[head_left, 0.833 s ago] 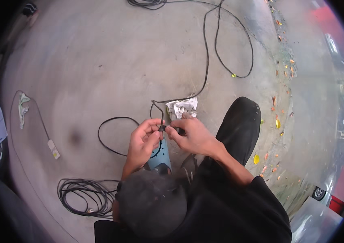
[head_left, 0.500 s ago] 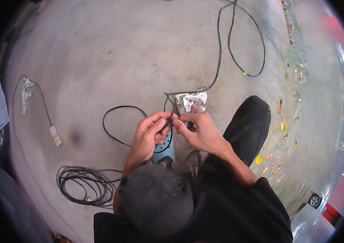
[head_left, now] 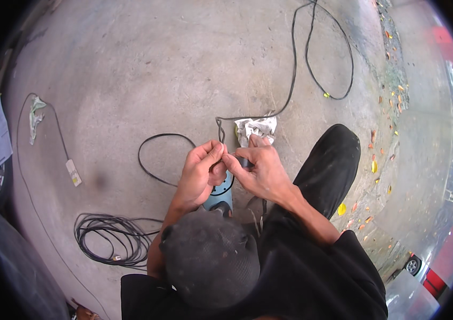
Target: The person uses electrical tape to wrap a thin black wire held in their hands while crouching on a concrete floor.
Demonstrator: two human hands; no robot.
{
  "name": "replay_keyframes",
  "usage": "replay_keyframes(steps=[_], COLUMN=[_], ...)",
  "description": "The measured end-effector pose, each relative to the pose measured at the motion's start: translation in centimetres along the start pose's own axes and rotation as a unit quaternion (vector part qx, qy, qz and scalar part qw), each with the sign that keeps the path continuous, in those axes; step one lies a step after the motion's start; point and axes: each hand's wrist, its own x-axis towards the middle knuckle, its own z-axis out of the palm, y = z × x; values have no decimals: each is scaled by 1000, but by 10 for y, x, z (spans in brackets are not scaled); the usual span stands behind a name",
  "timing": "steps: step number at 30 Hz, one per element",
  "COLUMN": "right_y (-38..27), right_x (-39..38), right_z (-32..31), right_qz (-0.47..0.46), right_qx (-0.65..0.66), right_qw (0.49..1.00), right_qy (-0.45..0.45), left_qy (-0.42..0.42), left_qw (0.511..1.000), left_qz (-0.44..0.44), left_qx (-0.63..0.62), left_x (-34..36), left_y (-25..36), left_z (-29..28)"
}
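Observation:
My left hand (head_left: 199, 169) pinches a black cable (head_left: 221, 130) between thumb and fingers, above the floor. Close against it, my right hand (head_left: 263, 168) has its thumb and forefinger tips drawn together at the cable. A dark handle-like piece (head_left: 245, 161) shows inside the right hand; its kind is hidden by the fingers. Below both hands lies a light blue object with dark holes (head_left: 219, 197), partly covered. Just beyond the right hand is a crumpled white cloth (head_left: 258, 128) on the floor.
A coiled black cable (head_left: 90, 250) lies at the lower left. Further left, a white power strip (head_left: 73, 173) trails a thin cord beside a pale rag (head_left: 35, 118). A large cable loop (head_left: 352, 69) lies at the far right. A dark cap (head_left: 210, 261) blocks the lower middle.
Both hands have come closer together at the cable. The cable's twisted part beyond the fingers now stands straighter, and the loop near the left hand has shifted slightly.

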Motion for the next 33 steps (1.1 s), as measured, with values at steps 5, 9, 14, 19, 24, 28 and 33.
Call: replay_keyframes(steps=[5, 9, 14, 19, 24, 28, 33], right_y=[0, -4, -10, -8, -14, -12, -17], right_x=[-2, -5, -4, -1, -7, -10, -12], right_z=[7, 11, 5, -6, -14, -15, -19], right_qz=[3, 2, 25, 11, -1, 2, 1], right_qx=[28, 67, 93, 99, 118, 146, 135], right_qw=[998, 996, 995, 995, 993, 989, 990], right_qy=[49, 52, 38, 13, 12, 14, 31], left_qy=[6, -30, -49, -66, -97, -50, -17], left_qw=[999, 995, 994, 997, 982, 975, 953], left_qz=[-12, -22, -4, 15, 82, 64, 119], left_qx=[-38, -94, -96, -49, 140, 205, 279], left_x=[1, -3, -8, -18, -27, -33, -32], left_y=[0, 1, 12, 28, 33, 38, 27], left_z=[1, -10, -6, -2, 2, 16, 16])
